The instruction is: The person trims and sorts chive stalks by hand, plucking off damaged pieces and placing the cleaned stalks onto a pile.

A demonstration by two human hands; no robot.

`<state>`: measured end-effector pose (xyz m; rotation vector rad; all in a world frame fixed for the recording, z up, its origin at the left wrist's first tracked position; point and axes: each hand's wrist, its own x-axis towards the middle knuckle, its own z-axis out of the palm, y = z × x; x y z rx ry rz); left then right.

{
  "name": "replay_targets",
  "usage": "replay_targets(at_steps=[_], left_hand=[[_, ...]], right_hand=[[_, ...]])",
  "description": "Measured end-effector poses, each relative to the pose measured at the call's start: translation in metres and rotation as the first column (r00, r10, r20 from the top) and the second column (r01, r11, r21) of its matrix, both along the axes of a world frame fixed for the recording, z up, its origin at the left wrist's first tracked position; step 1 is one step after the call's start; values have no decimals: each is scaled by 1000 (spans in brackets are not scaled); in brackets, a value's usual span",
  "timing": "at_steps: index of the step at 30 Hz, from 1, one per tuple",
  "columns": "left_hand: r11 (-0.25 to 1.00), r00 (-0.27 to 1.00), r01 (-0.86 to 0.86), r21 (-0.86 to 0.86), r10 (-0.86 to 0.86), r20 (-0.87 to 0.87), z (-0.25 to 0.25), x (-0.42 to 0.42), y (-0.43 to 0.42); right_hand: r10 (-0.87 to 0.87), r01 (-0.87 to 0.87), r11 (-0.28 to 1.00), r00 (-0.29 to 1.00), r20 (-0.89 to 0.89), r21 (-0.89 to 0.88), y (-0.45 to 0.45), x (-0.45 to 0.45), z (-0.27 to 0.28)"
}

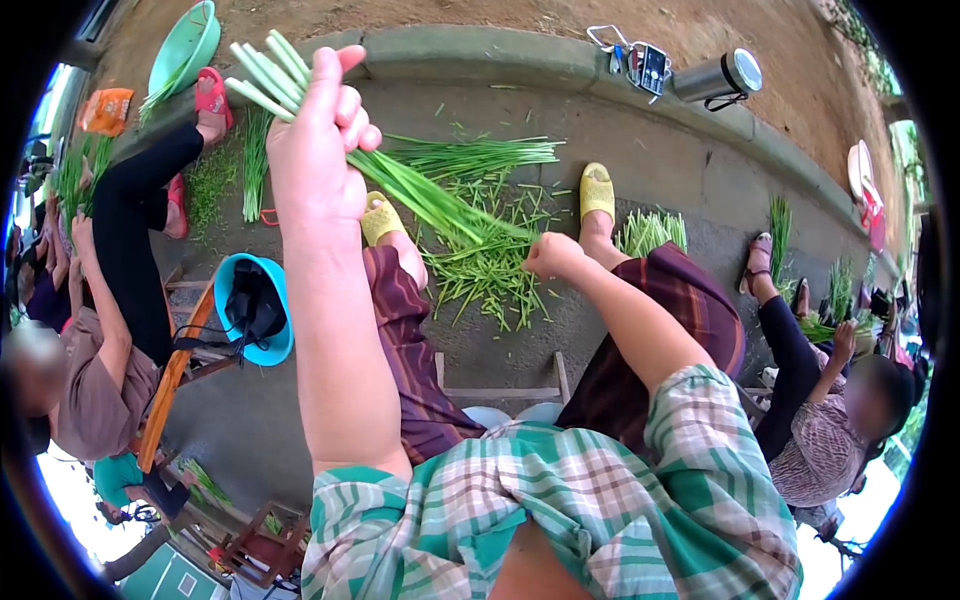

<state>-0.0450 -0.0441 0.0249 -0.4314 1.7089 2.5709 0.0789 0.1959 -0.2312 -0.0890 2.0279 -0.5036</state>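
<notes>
My left hand is raised and closed round a bunch of long green chives. Their pale stem ends stick out above the fist, and the leaves slant down to the right. At the thin leaf tips, my right hand is closed in a pinch over the ground. Beneath the bunch lies a loose heap of short cut green pieces. Longer chives lie flat just beyond it. A neat bundle of pale-ended stalks rests beside my right foot in a yellow slipper.
A low concrete kerb runs across the far side, bearing a radio-like device and a steel flask. A blue bucket with a black bag stands at left. People sit on both sides, handling greens. A green basin leans at upper left.
</notes>
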Motion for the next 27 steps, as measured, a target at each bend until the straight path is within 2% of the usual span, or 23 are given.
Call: replay_targets(at_steps=[2,3,4,5,6,8,11,13,14,15,16,18,20,22,24,25,27], left_hand=[[992,999,38,-120,-34,32,0,7,15],[978,998,61,-198,-53,43,0,13,25],[958,996,87,-274,-74,58,0,21,35],[940,990,130,-315,-106,91,0,28,43],[935,979,191,-299,-159,128,0,37,50],[930,936,299,-213,-243,253,-1,53,61],[871,828,477,-116,-402,390,-8,72,77],[768,718,636,-78,-552,424,-14,84,85],[760,674,650,25,-591,442,-17,94,92],[686,571,718,116,-676,466,-18,99,94],[591,524,796,128,-780,343,-27,104,92],[419,386,907,48,-870,306,-25,104,88],[409,369,909,84,-880,298,-25,101,86],[401,356,909,116,-889,288,-24,100,85],[420,390,906,58,-879,275,-24,100,84],[467,448,884,9,-853,268,-25,104,85],[484,471,875,-17,-843,260,-24,102,83]], right_hand=[[-171,203,968,964,-205,146,10,-2,-42],[-200,289,929,917,-344,231,14,1,-83],[-205,292,928,918,-338,232,16,-4,-85],[-263,367,912,865,-428,181,19,-9,-86],[-318,435,892,797,-514,123,22,-16,-88],[-368,463,883,783,-501,75,32,-36,-97],[-432,531,847,663,-611,-23,43,-68,-101],[-399,520,854,627,-669,-22,55,-88,-115],[-380,517,856,610,-695,-13,59,-97,-119],[-366,513,858,585,-724,-20,64,-105,-127],[-353,508,861,559,-751,-26,65,-113,-129],[-371,515,857,605,-704,-9,67,-124,-138],[-327,507,861,503,-800,-33,72,-132,-152],[-328,497,867,512,-794,-38,73,-138,-158],[-309,480,876,631,-712,45,75,-143,-158],[-280,471,877,655,-702,90,75,-144,-158],[-233,443,887,675,-699,132,75,-144,-157]])
